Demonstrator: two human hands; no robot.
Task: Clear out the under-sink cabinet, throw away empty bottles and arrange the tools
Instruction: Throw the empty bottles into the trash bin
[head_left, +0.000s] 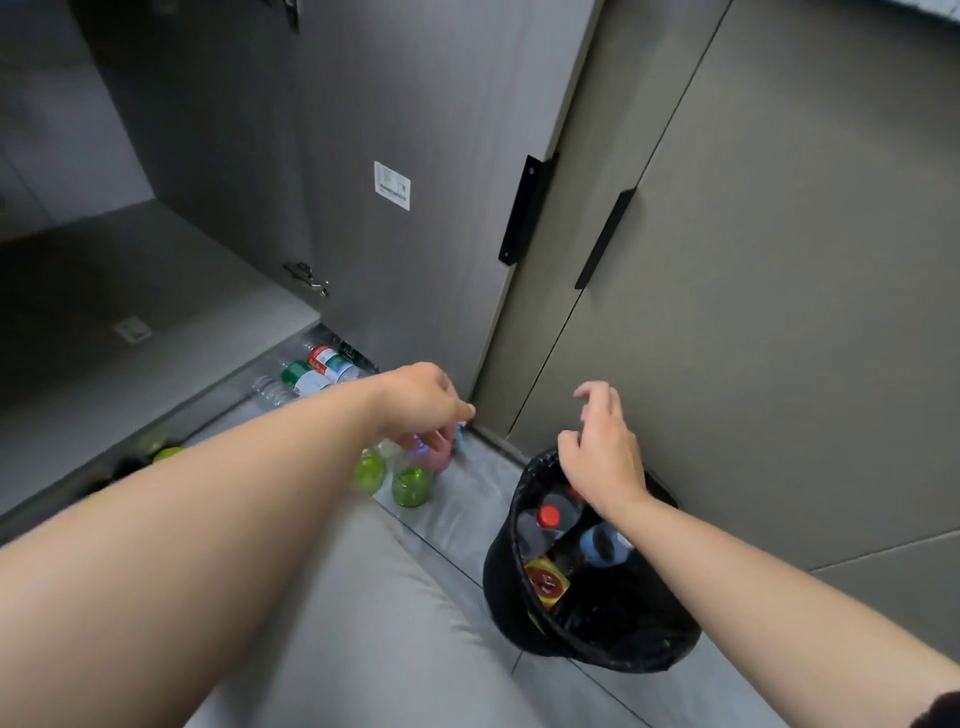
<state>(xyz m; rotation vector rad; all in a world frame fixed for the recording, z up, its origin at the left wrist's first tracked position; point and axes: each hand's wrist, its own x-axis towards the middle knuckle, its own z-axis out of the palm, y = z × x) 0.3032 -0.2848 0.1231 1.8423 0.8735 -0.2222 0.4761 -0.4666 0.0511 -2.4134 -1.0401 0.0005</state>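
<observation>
At the open cabinet's (156, 280) front edge, the black bin (506, 597) stands on the floor holding bottles. Two green bottles (410, 486) appear upright by the door's foot, long axes vertical, necks up. Your left hand (421, 400) curls over them, grip too blurred to tell. Your right hand (602, 452) hovers above the bin, loosely curled and empty. Pinch each neck and lift straight.

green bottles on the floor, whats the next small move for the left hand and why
Likely close the left hand on the green bottles right under its fingers and lift them toward the bin. Blur hides whether it grips them yet; the bin already holds bottles, and the right hand hovers open above it.
</observation>
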